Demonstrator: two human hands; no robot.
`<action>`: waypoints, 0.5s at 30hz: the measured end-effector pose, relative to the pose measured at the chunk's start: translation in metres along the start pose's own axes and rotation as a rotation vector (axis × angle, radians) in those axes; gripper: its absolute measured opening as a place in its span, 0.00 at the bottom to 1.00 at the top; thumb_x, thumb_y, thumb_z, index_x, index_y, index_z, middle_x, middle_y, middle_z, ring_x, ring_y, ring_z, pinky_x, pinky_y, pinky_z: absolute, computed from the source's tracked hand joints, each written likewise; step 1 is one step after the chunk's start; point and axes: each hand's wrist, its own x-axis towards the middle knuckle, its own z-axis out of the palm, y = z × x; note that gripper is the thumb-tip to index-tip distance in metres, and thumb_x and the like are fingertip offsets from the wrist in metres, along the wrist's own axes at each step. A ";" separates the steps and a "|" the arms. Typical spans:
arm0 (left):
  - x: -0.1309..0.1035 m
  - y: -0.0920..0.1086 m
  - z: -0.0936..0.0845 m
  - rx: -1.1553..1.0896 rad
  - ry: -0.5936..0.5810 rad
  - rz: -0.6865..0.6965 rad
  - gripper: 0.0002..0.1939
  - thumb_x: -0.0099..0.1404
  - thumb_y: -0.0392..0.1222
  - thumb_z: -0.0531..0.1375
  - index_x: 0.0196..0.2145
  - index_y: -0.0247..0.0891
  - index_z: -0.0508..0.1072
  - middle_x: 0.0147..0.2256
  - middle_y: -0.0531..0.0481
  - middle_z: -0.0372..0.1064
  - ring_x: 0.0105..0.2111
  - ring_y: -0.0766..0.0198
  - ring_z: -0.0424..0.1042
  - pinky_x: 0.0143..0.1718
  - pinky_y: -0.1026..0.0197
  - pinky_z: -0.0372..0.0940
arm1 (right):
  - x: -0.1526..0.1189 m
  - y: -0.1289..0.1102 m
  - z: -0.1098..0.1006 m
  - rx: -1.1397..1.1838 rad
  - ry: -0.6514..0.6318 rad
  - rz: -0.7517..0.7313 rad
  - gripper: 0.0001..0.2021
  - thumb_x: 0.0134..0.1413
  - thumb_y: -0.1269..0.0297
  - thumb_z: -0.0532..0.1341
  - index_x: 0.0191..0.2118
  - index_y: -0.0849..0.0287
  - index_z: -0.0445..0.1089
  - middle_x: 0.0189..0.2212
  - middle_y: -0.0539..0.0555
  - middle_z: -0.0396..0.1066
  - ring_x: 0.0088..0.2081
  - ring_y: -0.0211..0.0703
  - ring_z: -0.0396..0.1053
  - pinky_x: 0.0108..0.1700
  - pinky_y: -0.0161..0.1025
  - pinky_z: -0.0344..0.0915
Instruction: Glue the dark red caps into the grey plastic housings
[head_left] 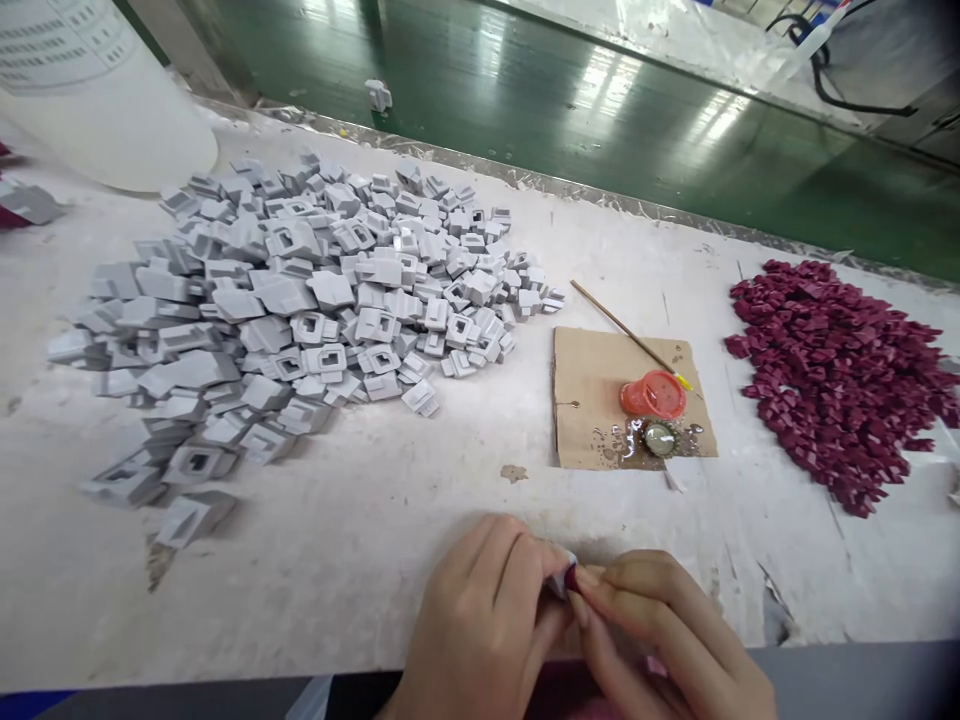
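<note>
At the table's front edge my left hand (484, 610) is closed round a small grey plastic part (556, 583), mostly hidden by the fingers. My right hand (664, 625) pinches a small maroon plastic piece (571, 577) against the grey part's right side. Whether the maroon piece sits inside the grey part, I cannot tell. To the left spreads a large heap of grey plastic parts (315, 290), several with square openings. A heap of small maroon pieces (832, 370) lies to the right.
Beyond my hands lies a cardboard piece (585, 370) bearing a red cup (652, 395), a bottle cap (660, 438) with clear liquid, and a thin stick (622, 325). A white container (112, 110) stands back left. Behind the table (420, 480) runs a green belt (480, 90) with one grey part.
</note>
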 end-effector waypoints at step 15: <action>-0.004 0.009 -0.019 -0.765 -0.140 -0.467 0.19 0.46 0.30 0.72 0.34 0.49 0.78 0.34 0.58 0.77 0.33 0.65 0.76 0.34 0.70 0.70 | 0.000 0.012 -0.016 -0.003 -0.140 -0.094 0.26 0.66 0.54 0.52 0.65 0.60 0.53 0.56 0.60 0.61 0.57 0.44 0.62 0.53 0.31 0.66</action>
